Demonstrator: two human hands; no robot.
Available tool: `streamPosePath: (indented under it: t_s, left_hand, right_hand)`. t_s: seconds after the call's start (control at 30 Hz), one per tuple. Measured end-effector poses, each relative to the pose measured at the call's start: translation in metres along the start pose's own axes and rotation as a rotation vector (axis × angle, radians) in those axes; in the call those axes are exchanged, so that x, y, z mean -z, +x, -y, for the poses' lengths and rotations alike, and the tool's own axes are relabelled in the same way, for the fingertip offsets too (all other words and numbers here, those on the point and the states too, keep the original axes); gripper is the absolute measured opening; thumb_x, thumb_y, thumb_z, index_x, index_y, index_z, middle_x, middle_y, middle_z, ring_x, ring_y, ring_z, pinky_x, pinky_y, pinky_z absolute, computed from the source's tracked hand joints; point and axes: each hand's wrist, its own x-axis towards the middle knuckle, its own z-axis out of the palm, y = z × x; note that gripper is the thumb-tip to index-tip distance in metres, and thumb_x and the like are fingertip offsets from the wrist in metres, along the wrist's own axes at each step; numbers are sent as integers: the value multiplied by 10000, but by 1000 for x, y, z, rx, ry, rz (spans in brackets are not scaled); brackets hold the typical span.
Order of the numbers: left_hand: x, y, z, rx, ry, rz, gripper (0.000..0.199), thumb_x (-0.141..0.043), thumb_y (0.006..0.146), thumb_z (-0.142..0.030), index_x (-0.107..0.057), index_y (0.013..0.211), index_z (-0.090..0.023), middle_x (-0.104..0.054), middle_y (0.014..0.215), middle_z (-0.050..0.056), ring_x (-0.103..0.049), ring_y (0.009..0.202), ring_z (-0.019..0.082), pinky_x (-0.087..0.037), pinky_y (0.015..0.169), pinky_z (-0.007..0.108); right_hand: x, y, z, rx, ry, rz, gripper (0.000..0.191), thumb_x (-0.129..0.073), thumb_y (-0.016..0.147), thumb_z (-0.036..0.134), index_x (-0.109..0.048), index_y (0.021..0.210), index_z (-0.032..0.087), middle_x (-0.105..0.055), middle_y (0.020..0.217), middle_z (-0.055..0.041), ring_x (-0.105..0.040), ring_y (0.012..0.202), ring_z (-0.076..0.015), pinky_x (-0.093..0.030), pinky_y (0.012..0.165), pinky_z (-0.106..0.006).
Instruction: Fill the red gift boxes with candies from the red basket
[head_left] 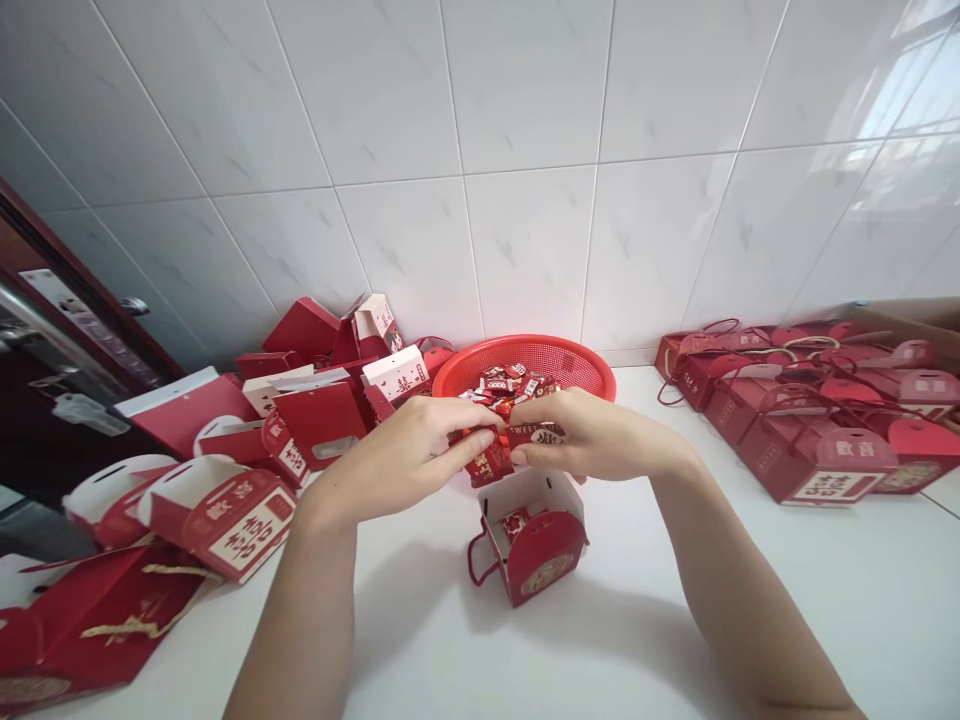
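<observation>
My left hand [420, 445] is closed, thumb and fingers pinching a red packet with gold characters [487, 462]. My right hand [592, 432] grips a dark red printed packet marked "SWEET" [536, 434] with its thumb and fingers. The two hands nearly meet above a small red gift box [544, 560], which stands open-topped on the white surface. Inside its white interior lies a red-and-white wrapped piece [516, 522]. A red cord handle hangs at the box's left side. Just behind my hands, a red plastic basket [525, 348] holds many small wrapped sweets [514, 380].
Opened red boxes [240, 520] are heaped along the left side, with more [322, 335] against the tiled wall [525, 240]. Closed red boxes with cords [810, 430] stand in rows at the right, in front of a brown carton [915, 320]. A dark door [67, 330] borders the left.
</observation>
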Motion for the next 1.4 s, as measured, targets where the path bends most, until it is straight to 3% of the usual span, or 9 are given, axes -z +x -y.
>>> streamPosePath:
  t_s: [0.2,0.33,0.47,0.57,0.63,0.73,0.97,1.2,1.4]
  left_hand:
    - [-14,7,-3,23,-19,126,309,-435,970,-310,-701,843,-216,-693,781,6,-596,671,153,-432,612,258]
    - [-22,9,2,38,-54,235,245,-486,937,-318,-712,929,-225,-717,897,25,-639,790,189,-455,680,272]
    - [-28,9,10,123,25,241,197,-601,832,-309,-711,982,-244,-706,970,44,-636,898,238,-450,688,281]
    - [-33,12,18,190,96,281,69,-604,788,-249,-658,747,-234,-668,771,18,-610,714,205,-373,560,273]
    - [-36,15,22,194,121,304,207,-549,799,-203,-549,593,-220,-551,584,-4,-504,531,160,-272,484,287]
    - [-38,21,27,164,131,234,268,-493,816,-174,-471,552,-213,-426,513,-20,-385,459,135,-211,465,298]
    - [-38,27,31,202,49,150,263,-504,867,-248,-540,609,-209,-477,531,-22,-393,451,123,-240,448,275]
    - [-34,28,30,257,86,202,138,-509,858,-270,-537,736,-211,-605,679,-16,-509,546,143,-313,491,267]
    - [-28,23,19,232,117,301,208,-560,822,-351,-522,681,-204,-618,754,1,-564,666,171,-333,556,274]
  right_hand:
    - [8,-6,0,-22,-111,-36,171,-538,871,174,-520,701,180,-465,610,53,-377,548,-84,-247,522,-253]
    - [11,-10,-6,2,-134,-43,96,-555,853,175,-625,787,168,-556,685,26,-421,596,-97,-264,536,-260]
    - [12,-12,-7,31,-139,-51,97,-564,833,151,-659,827,166,-615,754,6,-459,629,-106,-279,548,-258]
    - [10,-10,-5,14,-167,-34,110,-563,824,115,-656,792,163,-610,739,5,-456,623,-105,-276,552,-258]
    - [7,-7,-4,2,-167,-6,110,-574,817,102,-661,796,166,-609,728,7,-464,621,-106,-279,553,-254]
    - [-1,0,-6,9,-164,25,161,-574,818,80,-683,884,178,-649,769,1,-495,638,-112,-298,567,-249]
    - [-11,14,-19,-6,-274,-33,193,-558,838,82,-678,952,181,-681,860,-46,-532,722,-153,-299,596,-263]
    - [-2,6,-12,-64,-259,-44,293,-481,804,4,-674,931,185,-626,728,-3,-481,628,-118,-261,573,-257]
    - [1,-3,-3,-123,-313,-9,116,-563,874,119,-653,845,188,-628,703,-2,-506,623,-118,-256,561,-257]
